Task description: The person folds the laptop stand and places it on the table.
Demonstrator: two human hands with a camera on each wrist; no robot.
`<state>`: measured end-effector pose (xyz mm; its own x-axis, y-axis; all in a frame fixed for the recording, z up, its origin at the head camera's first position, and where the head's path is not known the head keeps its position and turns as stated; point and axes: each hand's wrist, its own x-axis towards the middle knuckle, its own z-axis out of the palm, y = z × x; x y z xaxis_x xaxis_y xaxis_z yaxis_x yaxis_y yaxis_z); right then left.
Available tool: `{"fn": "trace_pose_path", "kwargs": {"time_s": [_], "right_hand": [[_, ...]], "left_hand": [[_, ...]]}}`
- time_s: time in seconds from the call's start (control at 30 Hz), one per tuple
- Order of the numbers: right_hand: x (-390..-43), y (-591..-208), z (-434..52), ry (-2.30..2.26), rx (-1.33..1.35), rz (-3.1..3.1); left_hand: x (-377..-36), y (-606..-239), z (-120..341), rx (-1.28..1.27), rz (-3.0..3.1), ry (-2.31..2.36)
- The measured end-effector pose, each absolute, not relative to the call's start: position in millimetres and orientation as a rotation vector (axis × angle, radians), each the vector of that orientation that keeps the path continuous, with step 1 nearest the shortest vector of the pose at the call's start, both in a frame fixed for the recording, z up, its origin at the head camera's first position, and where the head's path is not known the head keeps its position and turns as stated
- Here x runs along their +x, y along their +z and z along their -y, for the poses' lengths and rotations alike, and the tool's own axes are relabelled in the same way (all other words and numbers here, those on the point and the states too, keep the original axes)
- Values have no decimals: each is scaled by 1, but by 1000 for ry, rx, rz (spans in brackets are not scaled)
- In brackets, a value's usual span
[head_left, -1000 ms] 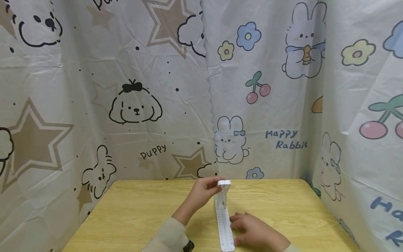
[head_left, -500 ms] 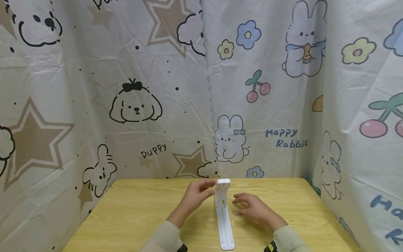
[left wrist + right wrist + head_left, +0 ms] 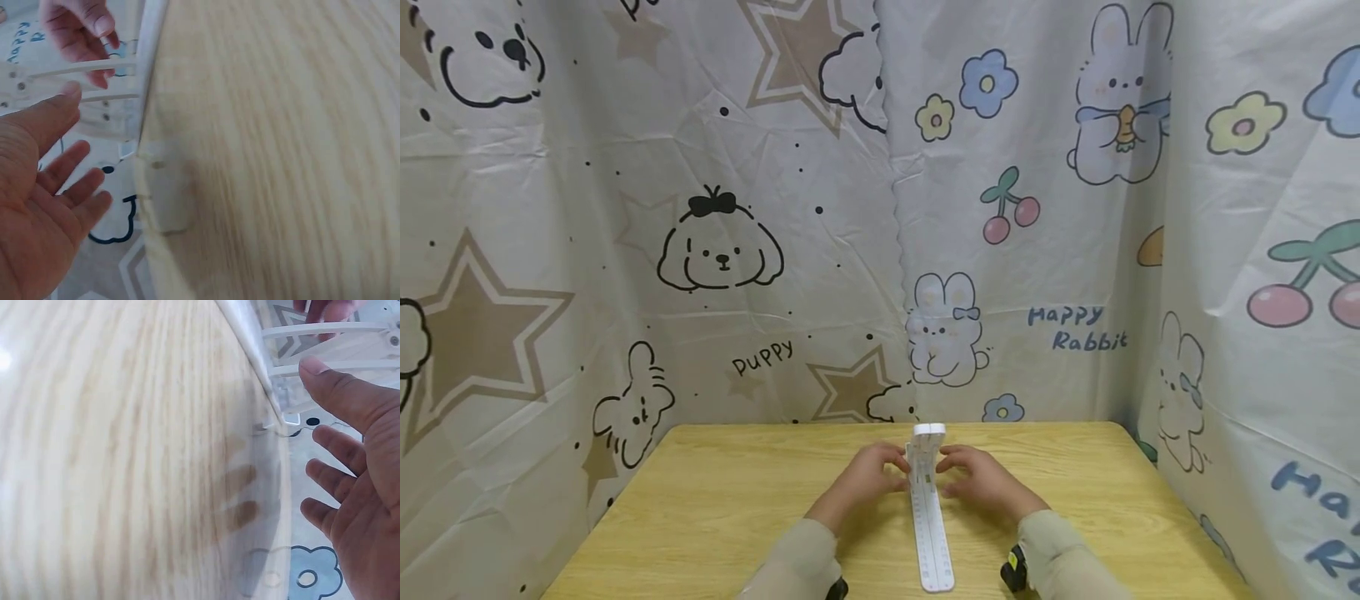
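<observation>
A white plastic stand (image 3: 934,542) is on the table, its long flat base, marked like a ruler, running toward me. Its upright (image 3: 928,454) rises at the far end with a flat top. My left hand (image 3: 867,482) is at the upright's left side, fingertips right at its edge. Opposite it, my right hand (image 3: 988,483) has its fingertips close to the right edge. Wrist views show the left hand (image 3: 31,206) and the right hand (image 3: 375,469) with relaxed, spread fingers, each thumb overlapping the stand's thin white struts (image 3: 81,67).
The wooden table (image 3: 737,492) ends at a far edge just behind the stand. A printed cloth curtain (image 3: 820,275) encloses the back and both sides. A black band (image 3: 1015,568) with a yellow mark is on my right wrist.
My left hand has let go of the upright's top and moved lower along its left side. My right hand has moved from beside the base up to the upright's right side.
</observation>
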<state>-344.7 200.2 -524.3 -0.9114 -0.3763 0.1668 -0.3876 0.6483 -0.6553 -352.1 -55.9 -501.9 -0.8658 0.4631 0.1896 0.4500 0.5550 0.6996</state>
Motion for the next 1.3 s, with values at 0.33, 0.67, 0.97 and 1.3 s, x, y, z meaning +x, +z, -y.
{"fn": "trace_pose_path", "kwargs": {"time_s": [0.33, 0.67, 0.97, 1.3], "right_hand": [[-359, -530, -189, 1130, 883, 2783], [-361, -528, -183, 1158, 825, 2836], [-357, -532, -180, 1043, 826, 2847], [-342, -531, -178, 1095, 760, 2892]], "left_hand": [[-361, -513, 42, 826, -2810, 1017], [-362, -519, 34, 802, -2867, 909], [-361, -524, 35, 833, -2905, 860], [-347, -522, 38, 842, -2877, 852]]}}
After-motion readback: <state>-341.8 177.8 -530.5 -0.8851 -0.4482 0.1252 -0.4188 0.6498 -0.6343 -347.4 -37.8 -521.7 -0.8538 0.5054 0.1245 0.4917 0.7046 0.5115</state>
